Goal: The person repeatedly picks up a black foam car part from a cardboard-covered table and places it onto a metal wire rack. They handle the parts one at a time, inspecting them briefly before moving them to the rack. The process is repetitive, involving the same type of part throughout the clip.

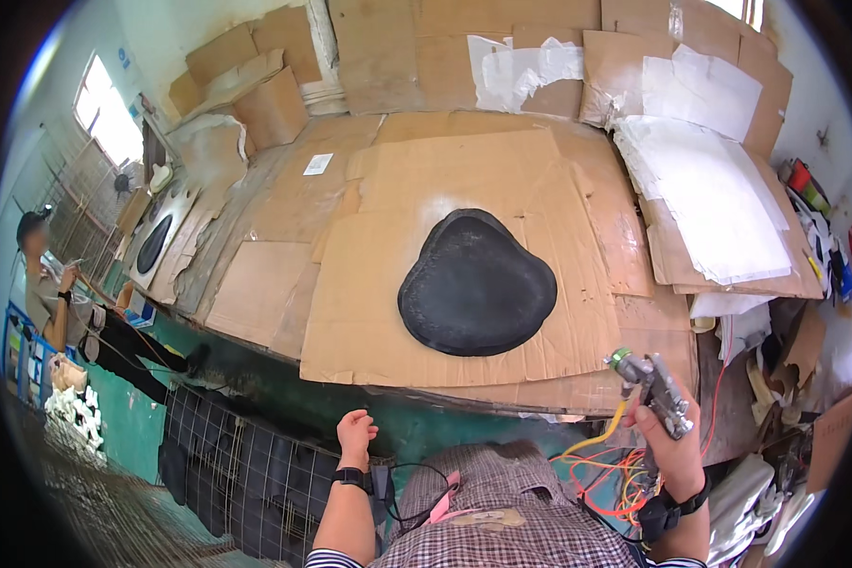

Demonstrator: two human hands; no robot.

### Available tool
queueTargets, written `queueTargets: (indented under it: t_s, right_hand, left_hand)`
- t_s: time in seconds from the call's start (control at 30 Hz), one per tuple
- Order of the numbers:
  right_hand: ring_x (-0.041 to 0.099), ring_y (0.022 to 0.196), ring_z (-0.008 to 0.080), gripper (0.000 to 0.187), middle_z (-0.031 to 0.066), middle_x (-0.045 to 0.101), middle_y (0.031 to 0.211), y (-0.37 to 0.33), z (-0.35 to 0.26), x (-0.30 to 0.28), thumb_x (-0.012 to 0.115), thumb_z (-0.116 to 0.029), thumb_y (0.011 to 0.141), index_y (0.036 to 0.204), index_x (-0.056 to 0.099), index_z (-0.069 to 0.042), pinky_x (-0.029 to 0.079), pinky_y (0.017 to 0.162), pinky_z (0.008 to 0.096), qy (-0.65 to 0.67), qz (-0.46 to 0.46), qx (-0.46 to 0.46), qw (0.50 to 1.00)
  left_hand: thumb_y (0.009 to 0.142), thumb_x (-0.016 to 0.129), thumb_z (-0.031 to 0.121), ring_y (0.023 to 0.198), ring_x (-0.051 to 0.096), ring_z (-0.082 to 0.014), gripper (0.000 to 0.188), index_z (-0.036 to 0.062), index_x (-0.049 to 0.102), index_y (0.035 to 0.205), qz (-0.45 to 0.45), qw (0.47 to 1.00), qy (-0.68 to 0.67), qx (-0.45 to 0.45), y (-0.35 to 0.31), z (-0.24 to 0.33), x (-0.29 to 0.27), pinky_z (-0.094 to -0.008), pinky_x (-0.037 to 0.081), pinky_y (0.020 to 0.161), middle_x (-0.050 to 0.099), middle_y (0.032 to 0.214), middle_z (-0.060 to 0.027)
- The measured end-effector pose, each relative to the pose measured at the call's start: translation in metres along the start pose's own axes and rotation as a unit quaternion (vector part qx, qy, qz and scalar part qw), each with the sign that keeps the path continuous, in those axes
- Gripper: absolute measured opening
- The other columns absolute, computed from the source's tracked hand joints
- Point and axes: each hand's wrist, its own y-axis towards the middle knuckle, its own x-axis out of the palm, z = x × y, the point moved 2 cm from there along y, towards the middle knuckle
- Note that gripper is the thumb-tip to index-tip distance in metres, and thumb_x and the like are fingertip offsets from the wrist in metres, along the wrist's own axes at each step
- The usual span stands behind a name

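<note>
My right hand (pixel 674 445) is wrapped round a metal spray gun (pixel 663 393) at the table's front right, with a yellow hose (pixel 600 439) running down from it. My left hand (pixel 356 437) hangs in front of the table's edge, its fingers curled in and nothing visible in them. On a flat sheet of cardboard (pixel 369 312) lies a black, rounded three-lobed pad (pixel 478 284) that resembles a seat cushion. Neither hand touches the pad, and the gun is apart from it, to its lower right.
Cardboard panels (pixel 379 57) stand along the back of the table. White sheets (pixel 705 204) lie on cardboard at the right. Orange cords (pixel 625 483) tangle beside my right forearm. At the far left a person (pixel 52 293) stands near another black pad (pixel 154 244). Wire mesh (pixel 246 473) lies lower left.
</note>
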Motion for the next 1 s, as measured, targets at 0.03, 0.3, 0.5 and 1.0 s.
queueTargets:
  t_s: [0.03, 0.3, 0.5, 1.0]
  right_hand:
    - [0.058, 0.076, 0.0115, 0.049, 0.0048, 0.060, 0.090, -0.001, 0.001, -0.006, 0.064, -0.005, 0.086, 0.130, 0.046, 0.002, 0.050, 0.069, 0.0257, -0.006, 0.021, -0.007, 1.000]
    - [0.058, 0.085, 0.0088, 0.047, 0.0032, 0.062, 0.096, -0.041, -0.007, -0.041, 0.067, -0.006, 0.083, 0.126, 0.050, 0.002, 0.049, 0.076, 0.0249, -0.137, -0.035, 0.080, 0.987]
    - [0.059, 0.077, 0.0123, 0.055, 0.0061, 0.062, 0.090, -0.014, -0.017, -0.024, 0.068, -0.011, 0.085, 0.133, 0.044, 0.001, 0.049, 0.072, 0.0268, -0.035, -0.022, 0.016, 0.999]
    - [0.057, 0.080, 0.0088, 0.044, 0.0022, 0.064, 0.089, 0.006, -0.020, -0.025, 0.069, -0.004, 0.081, 0.122, 0.054, 0.000, 0.048, 0.073, 0.0244, -0.057, -0.050, -0.006, 0.997]
  left_hand:
    - [0.083, 0.059, 0.000, 0.057, 0.061, -0.0150, 0.020, -0.0018, 0.061, 0.103, -0.001, 1.000, -0.006, 0.001, 0.000, -0.001, -0.002, -0.0250, 0.049, 0.050, 0.063, 0.082, -0.0087]
    - [0.083, 0.059, 0.000, 0.058, 0.061, -0.0145, 0.020, -0.0025, 0.060, 0.103, -0.024, 0.999, -0.001, 0.028, 0.023, 0.022, 0.014, -0.0235, 0.049, 0.050, 0.063, 0.081, -0.0088]
    - [0.085, 0.060, 0.004, 0.060, 0.060, -0.0117, 0.019, -0.0014, 0.059, 0.103, -0.062, 0.994, 0.055, 0.069, 0.048, 0.054, 0.047, -0.0222, 0.048, 0.052, 0.060, 0.079, -0.0053]
    - [0.081, 0.060, 0.009, 0.074, 0.063, -0.0175, 0.021, 0.0002, 0.063, 0.100, -0.113, 0.953, 0.217, 0.177, 0.106, 0.063, 0.145, -0.0302, 0.051, 0.066, 0.066, 0.082, -0.0082]
